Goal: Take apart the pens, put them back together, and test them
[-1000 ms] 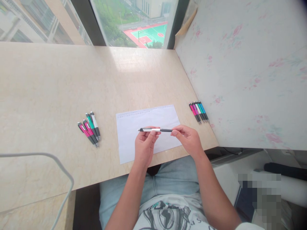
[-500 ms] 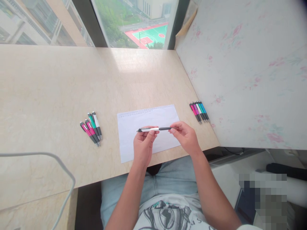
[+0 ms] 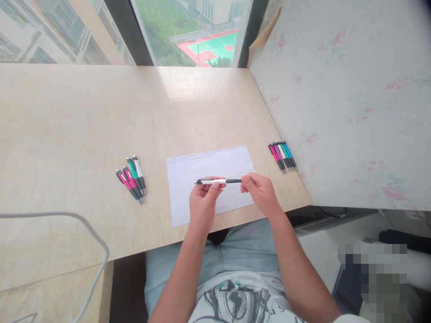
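One white-and-black pen (image 3: pixel 220 181) is stretching nearly level across the frame just below centre, its push-button end pointing left and its black grip pointing right. The left hand (image 3: pixel 203 201) is pinching the white barrel between thumb and fingers; the right hand (image 3: pixel 261 193) is gripping, and hiding, the tip end. White paper (image 3: pixel 191 168) is lying beneath the pen.

Beige marbled counter (image 3: pixel 84 112), dark-framed window (image 3: pixel 171 27), sports court (image 3: pixel 217 47) outside, floral-patterned wall (image 3: pixel 343 103), pale daylight sheen (image 3: pixel 183 87)
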{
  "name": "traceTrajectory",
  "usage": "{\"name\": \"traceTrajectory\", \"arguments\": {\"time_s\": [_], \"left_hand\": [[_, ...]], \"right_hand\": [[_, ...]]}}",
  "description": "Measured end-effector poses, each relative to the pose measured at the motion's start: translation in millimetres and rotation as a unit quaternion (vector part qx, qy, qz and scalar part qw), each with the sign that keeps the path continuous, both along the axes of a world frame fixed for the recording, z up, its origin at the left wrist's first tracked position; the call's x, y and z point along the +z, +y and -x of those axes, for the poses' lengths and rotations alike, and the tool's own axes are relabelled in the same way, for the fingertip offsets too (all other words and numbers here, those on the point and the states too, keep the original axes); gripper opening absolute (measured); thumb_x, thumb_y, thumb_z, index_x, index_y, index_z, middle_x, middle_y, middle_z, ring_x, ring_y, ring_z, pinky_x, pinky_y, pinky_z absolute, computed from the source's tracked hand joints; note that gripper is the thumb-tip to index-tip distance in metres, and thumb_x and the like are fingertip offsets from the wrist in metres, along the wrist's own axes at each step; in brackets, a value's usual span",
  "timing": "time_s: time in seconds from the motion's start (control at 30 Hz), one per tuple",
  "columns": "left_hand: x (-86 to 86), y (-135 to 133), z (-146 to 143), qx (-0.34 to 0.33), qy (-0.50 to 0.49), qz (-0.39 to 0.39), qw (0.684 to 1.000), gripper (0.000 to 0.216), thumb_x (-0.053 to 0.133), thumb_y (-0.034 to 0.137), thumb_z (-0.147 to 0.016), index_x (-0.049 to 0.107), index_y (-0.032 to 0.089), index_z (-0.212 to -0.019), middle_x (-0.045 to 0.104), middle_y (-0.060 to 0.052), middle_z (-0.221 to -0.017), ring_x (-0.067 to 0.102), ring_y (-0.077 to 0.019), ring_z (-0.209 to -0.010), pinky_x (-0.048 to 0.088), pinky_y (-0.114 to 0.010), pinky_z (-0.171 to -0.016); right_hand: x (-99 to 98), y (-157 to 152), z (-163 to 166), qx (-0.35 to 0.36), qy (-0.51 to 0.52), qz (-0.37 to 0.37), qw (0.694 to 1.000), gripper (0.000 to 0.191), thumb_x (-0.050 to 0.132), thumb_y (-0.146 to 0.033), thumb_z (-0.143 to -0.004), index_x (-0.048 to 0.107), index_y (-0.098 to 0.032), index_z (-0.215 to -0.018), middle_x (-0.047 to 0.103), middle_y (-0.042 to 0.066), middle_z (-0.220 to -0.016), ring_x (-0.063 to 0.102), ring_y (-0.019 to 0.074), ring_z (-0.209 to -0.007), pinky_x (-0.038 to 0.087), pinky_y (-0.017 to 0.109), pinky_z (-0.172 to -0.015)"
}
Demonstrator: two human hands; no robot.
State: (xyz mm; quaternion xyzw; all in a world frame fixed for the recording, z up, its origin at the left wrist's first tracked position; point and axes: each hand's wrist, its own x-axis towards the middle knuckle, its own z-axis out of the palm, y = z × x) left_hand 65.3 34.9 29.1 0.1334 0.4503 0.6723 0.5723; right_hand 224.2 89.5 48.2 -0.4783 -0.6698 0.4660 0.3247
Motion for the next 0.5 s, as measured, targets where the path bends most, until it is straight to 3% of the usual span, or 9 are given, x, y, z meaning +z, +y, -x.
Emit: {"name": "traceTrajectory", "arguments": {"time_s": [0.2, 0.3, 0.5], "left_hand": [[-0.5, 0.1, 1.3, 0.009, -0.004, -0.001, 1.0, 0.021, 0.077, 0.028, -0.076, 0.071, 0.017, -0.093, 0.073, -0.008, -0.098, 0.067, -0.0131, -0.082, 0.051, -0.026, -0.077], [-0.8, 0.4, 1.0, 0.01, -0.006, -0.001, 1.0, 0.022, 0.078, 0.029, -0.074, 0.072, 0.017, -0.092, 0.073, -0.008, -0.097, 0.067, -0.013, -0.082, 0.051, -0.025, -0.077], [-0.1, 0.6, 0.4, 0.013, -0.003, 0.001, 1.0, 0.022, 0.078, 0.029, -0.074, 0.071, 0.017, -0.091, 0.073, -0.007, -0.096, 0.067, -0.0129, -0.081, 0.051, -0.025, -0.076]], "right_hand": [[-1.3, 0.9, -0.1, 0.001, 0.04, 0.01, 0.999, 0.029, 0.051, -0.048, -0.094, 0.064, -0.022, -0.093, 0.067, 0.003, -0.084, 0.064, 0.0171, -0.076, 0.049, 0.029, -0.065], [-0.3, 1.2, 0.0, -0.007, 0.012, -0.02, 1.0, 0.026, 0.055, -0.045, -0.092, 0.063, -0.021, -0.082, 0.067, 0.002, -0.08, 0.063, 0.0173, -0.077, 0.049, 0.029, -0.068], [-0.7, 1.9, 0.2, 0.003, -0.004, -0.025, 1.0, 0.039, 0.047, -0.047, -0.096, 0.061, -0.021, -0.071, 0.063, 0.001, -0.067, 0.06, 0.0159, -0.066, 0.047, 0.029, -0.064]]}}
